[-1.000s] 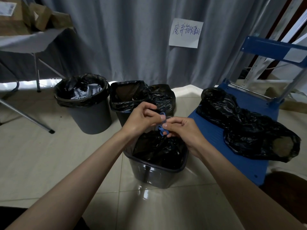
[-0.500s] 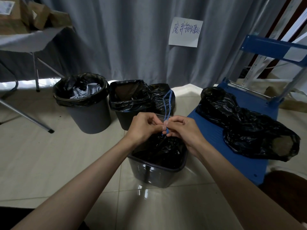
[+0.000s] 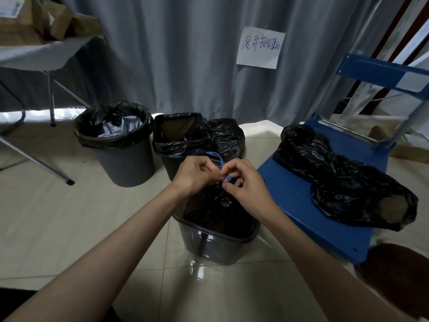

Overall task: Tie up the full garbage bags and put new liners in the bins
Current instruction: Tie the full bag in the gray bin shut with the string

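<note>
A dark square bin (image 3: 210, 244) stands on the floor in front of me with a black garbage bag (image 3: 216, 210) gathered at its top. A blue drawstring (image 3: 218, 160) comes out of the gathered neck. My left hand (image 3: 197, 174) and my right hand (image 3: 243, 182) meet just above the bag, and both pinch the drawstring where it forms a small knot. A short loop of the string sticks up behind my fingers.
A round grey bin (image 3: 120, 147) with a black liner and paper stands at the back left. A square lined bin (image 3: 181, 138) and a black bag (image 3: 228, 138) sit behind. Tied black bags (image 3: 343, 180) lie on a blue cart (image 3: 308, 205). A folding table (image 3: 34, 56) is at left.
The long blue loop that stood up half a second ago has been pulled down short. My hands have shifted slightly around the knot while the bag's neck stays gathered.
</note>
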Tool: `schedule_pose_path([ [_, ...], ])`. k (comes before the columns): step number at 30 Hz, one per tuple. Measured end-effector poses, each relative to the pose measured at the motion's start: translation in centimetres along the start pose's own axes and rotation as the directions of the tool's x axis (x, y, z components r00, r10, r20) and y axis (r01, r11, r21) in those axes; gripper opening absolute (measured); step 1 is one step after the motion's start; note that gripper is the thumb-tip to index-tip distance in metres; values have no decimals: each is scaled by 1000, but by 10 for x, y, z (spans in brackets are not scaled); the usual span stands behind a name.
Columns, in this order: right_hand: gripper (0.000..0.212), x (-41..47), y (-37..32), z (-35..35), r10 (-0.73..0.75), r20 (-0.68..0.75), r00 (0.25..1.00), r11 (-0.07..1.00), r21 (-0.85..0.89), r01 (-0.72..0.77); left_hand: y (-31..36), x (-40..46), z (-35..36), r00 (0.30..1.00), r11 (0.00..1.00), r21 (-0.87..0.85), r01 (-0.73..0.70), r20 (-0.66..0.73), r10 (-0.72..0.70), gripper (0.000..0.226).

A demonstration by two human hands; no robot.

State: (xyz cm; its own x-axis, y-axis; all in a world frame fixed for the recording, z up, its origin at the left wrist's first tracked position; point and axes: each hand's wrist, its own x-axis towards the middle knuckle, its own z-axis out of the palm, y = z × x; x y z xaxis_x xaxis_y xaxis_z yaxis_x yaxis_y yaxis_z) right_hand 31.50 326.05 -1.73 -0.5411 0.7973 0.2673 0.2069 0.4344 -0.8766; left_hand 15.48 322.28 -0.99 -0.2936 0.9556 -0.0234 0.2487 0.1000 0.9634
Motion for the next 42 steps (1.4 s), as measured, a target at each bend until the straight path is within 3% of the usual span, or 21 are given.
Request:
schedule_pose_path([
  [2, 32, -1, -1, 3, -13, -27, 1000, 999, -31, 13, -1, 1, -1, 1000, 1000, 13, -14, -12, 14, 20],
  [6, 41, -3, 2, 9, 45, -51, 998, 995, 94, -40, -3, 1, -4, 998, 998, 56, -41, -43, 44, 17],
  [11, 31, -1, 2, 0, 79, -112, 991, 992, 110, -67, -2, -3, -1, 1000, 997, 72, -11, -1, 11, 16],
  [16, 47, 0, 5, -5, -42, 1, 999, 991, -128, 42, 1, -4, -2, 998, 999, 36, 21, 63, -23, 20],
  [24, 29, 0, 2, -6, -17, -38, 999, 969, -248, 7, 4, -6, -4, 993, 999, 31, 28, 118, -31, 19],
  [32, 14, 3, 1, -6, 122, -129, 984, 976, -163, -142, 11, -10, 2, 992, 972, 200, -126, -1, 129, 16],
  [39, 11, 4, -2, -6, 255, -183, 949, 961, -61, -270, 16, -21, 12, 921, 762, 562, -321, -3, 390, 24],
  [42, 28, 4, -4, -6, 276, -209, 938, 956, -43, -291, 13, -21, 13, 917, 721, 619, -311, -2, 398, 20],
])
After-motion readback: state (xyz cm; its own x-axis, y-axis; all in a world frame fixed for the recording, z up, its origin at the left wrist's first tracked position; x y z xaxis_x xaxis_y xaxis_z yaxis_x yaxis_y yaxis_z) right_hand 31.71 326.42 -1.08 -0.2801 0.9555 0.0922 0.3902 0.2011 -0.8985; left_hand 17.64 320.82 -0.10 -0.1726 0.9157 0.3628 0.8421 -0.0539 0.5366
